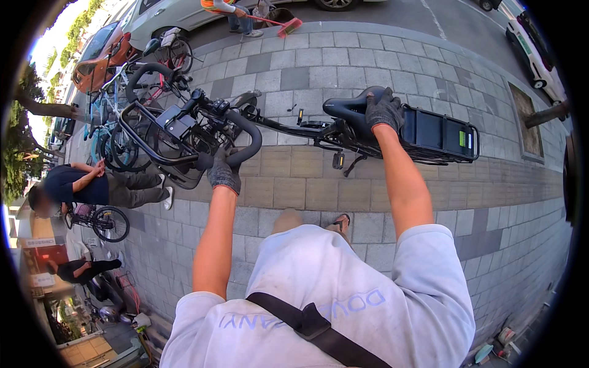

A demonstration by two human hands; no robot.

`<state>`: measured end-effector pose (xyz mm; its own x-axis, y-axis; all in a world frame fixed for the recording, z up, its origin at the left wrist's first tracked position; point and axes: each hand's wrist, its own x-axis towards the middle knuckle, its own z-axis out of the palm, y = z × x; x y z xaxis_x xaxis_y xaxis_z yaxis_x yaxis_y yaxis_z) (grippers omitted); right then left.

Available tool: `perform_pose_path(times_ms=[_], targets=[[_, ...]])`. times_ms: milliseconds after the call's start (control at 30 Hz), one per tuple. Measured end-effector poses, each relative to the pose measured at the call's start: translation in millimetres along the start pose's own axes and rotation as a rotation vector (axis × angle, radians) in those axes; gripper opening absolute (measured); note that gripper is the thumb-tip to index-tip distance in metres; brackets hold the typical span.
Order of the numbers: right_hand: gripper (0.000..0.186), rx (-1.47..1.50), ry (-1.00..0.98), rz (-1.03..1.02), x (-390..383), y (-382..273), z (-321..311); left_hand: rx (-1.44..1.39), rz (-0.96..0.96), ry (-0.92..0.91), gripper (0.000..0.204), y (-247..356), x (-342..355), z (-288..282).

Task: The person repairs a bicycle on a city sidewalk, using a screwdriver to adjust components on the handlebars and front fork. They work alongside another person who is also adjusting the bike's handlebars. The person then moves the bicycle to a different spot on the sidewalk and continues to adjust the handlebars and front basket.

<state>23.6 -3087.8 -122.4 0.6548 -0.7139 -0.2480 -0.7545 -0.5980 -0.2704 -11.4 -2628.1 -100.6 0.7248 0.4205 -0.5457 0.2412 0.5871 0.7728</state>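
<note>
Bicycle [340, 110] on paved sidewalk [392, 190], street [411, 27] beyond

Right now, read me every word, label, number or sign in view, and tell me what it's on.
Shirt: blue lettering, which I won't copy out.
Bike saddle: small pale mark, too small to read.
Rear carrier: green label, too small to read.
Shopfront at left: small signs, too blurred to read.

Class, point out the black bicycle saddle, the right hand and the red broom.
Black saddle [346, 108]: head view, its top, toward the nose.
Right hand [384, 111]: head view, its gloved back.
Red broom [289, 27]: head view, its broad sweeping end.
</note>
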Motion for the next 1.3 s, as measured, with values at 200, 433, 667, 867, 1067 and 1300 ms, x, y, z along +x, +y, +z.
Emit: perform_pose_path(times_ms=[200, 433, 667, 867, 1067, 1300], targets=[[0.081, -0.003, 0.074, 0.108, 66, 73, -36, 0.047, -0.011, -0.029, 0.038, -77, 17, 139], [0.082, 0.025, 0.090, 0.269, 139, 158, -99, 0.165, 0.013, -0.090, 0.038, -158, -18, 324], [0.085, 0.011, 0.227, 0.461, 174, 249, -112, 0.291, -0.008, -0.333, 0.036, -206, -14, 414], [0.085, 0.024, 0.314, 0.589, 165, 349, -144, 0.521, 0.032, -0.358, 0.035, -194, -16, 461], [0.084, 0.038, 0.411, 0.623, 128, 455, -160, 0.649, 0.357, -0.277, 0.042, -191, -61, 522], [0.083, 0.077, 0.437, 0.604, 94, 513, -184, 0.922, 0.529, -0.491, 0.046, -174, -60, 577]])
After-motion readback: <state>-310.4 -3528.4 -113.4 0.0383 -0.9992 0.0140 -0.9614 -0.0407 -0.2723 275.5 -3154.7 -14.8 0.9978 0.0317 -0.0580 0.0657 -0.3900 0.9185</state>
